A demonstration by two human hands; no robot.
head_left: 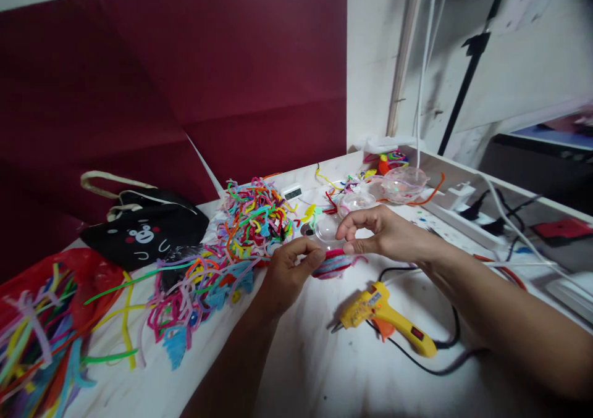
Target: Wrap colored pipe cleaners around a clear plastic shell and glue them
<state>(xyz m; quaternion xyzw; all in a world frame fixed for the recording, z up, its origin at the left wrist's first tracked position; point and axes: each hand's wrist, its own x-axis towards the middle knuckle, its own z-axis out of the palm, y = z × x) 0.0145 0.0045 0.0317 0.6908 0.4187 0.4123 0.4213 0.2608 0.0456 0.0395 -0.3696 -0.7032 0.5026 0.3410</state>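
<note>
My left hand (296, 267) pinches the left edge of a small rounded piece made of fuzzy pipe cleaners (332, 266), wound in red, pink and pale blue bands. A loose pink end curls out on its right. Just above that piece is my right hand (373, 231), its fingers bent and a small gap showing between fingertips and thumb. Whether the right thumb touches the red top band I cannot make out. Behind both hands stands a clear plastic dome (327, 228). Below them a yellow hot glue gun (384, 319) lies on its side, nozzle pointing left.
A large heap of cut pipe cleaners (259, 217) covers the table's left middle. Further left are a black cloth bag (139, 236) and a red plastic bag (102, 276) with more pipe cleaners. Clear bowls (403, 184) stand at the back; a power strip (467, 220) and cables run along the right.
</note>
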